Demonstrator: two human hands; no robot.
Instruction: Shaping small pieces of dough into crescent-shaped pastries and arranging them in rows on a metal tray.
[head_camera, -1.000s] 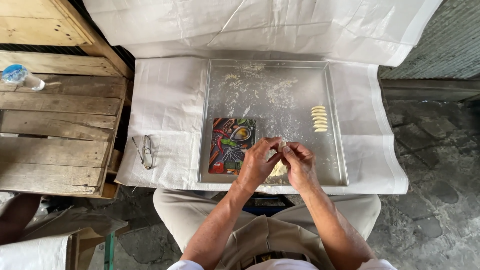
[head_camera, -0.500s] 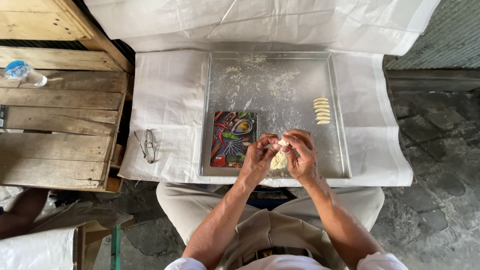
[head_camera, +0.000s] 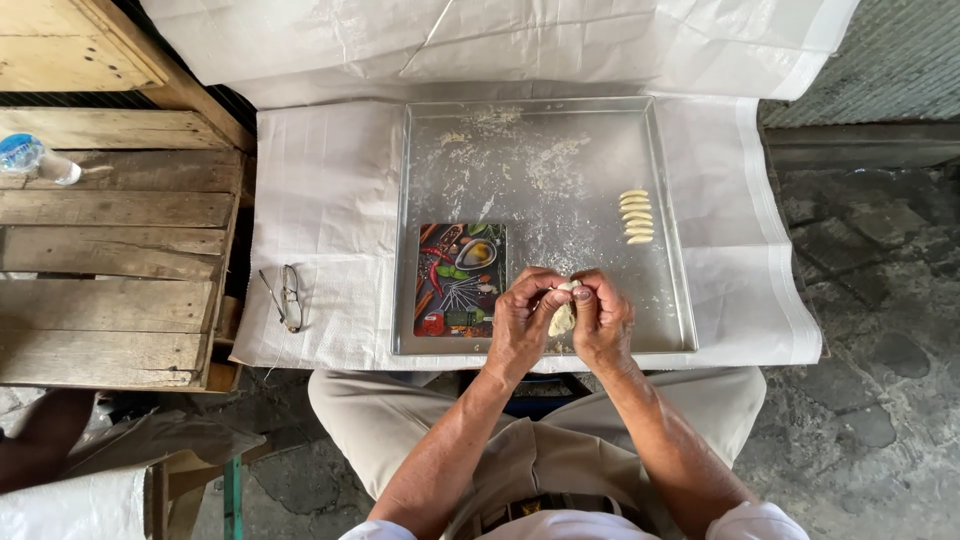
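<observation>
Pinching dough piece (head_camera: 562, 318) between both grips: left hand (head_camera: 520, 325), right hand (head_camera: 602, 322), over floured tray (head_camera: 672, 250).

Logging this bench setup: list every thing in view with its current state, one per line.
Dough piece: pinched between both hands.
Left hand: closed on dough.
Right hand: closed on dough.
Metal tray: floured.
Shaped pieces: lined up on tray.
Printed board: flat in tray.
Glasses: folded on cloth.
Bottle: lying down.
</observation>
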